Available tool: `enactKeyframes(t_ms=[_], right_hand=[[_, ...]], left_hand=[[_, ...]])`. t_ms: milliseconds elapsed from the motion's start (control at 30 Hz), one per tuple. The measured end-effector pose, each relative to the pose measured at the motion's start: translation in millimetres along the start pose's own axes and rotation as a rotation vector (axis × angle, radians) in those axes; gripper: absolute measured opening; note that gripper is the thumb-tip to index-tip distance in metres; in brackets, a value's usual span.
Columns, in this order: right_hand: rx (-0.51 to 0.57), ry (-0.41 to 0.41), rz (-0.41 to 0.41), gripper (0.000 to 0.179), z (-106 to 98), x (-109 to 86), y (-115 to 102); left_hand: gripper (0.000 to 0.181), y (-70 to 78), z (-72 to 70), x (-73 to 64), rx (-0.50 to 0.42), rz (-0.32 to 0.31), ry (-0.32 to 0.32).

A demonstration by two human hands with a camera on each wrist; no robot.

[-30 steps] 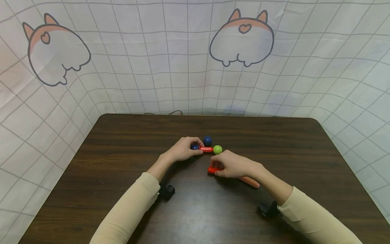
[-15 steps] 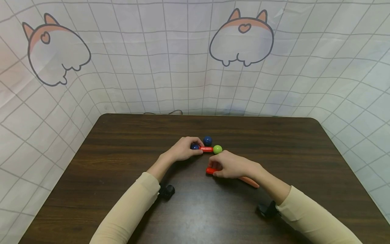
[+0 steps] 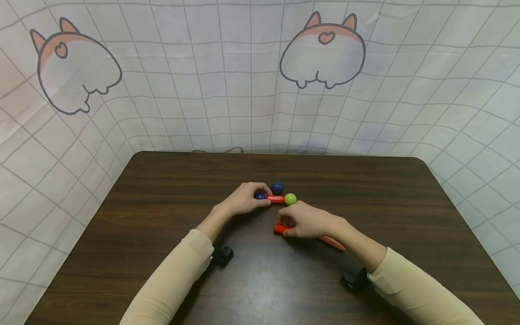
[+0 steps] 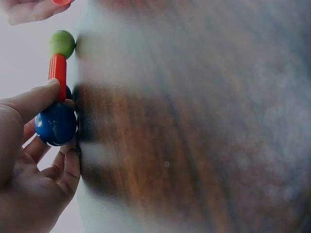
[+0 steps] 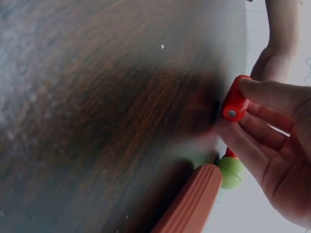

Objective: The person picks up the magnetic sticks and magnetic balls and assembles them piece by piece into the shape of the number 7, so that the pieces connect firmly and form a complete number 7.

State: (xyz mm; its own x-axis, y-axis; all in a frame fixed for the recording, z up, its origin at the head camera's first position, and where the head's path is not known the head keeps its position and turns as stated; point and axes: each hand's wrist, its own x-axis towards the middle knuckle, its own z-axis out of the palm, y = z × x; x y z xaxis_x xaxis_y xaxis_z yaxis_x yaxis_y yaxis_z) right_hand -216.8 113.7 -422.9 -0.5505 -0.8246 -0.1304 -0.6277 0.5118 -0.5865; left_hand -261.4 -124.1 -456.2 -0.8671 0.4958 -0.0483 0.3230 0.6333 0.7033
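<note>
In the head view my left hand (image 3: 243,198) pinches a short red rod (image 3: 277,199) near its left end. A blue ball (image 4: 56,124) sits at that end, between thumb and fingers in the left wrist view, and a lime-green ball (image 3: 290,199) is at the other end. Just behind the rod lies a second blue ball (image 3: 277,187). Closer to the person, my right hand (image 3: 312,220) holds another red rod (image 5: 236,98) between thumb and fingers; its end bears a small silvery dot. Beneath the right wrist lies a longer orange ridged rod (image 3: 333,243), partly hidden.
Everything stands on a dark wood-grain table (image 3: 183,180). A white grid-patterned curtain (image 3: 243,90) hangs around its back and sides. Black wrist devices (image 3: 224,256) show below both forearms, and a thin dark cable (image 3: 234,149) lies at the back edge.
My right hand has shifted its red rod slightly left and toward the person. The left hand, its rod and the balls look unmoved.
</note>
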Motion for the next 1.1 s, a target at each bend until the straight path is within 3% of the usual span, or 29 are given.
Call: enactKeyframes(t_ms=[1100], right_hand=[[0.020,-0.004,-0.019,0.019,-0.3,-2.7,5.4]], left_hand=[[0.019,-0.9,0.1,4.3,-0.011,-0.012,0.004]])
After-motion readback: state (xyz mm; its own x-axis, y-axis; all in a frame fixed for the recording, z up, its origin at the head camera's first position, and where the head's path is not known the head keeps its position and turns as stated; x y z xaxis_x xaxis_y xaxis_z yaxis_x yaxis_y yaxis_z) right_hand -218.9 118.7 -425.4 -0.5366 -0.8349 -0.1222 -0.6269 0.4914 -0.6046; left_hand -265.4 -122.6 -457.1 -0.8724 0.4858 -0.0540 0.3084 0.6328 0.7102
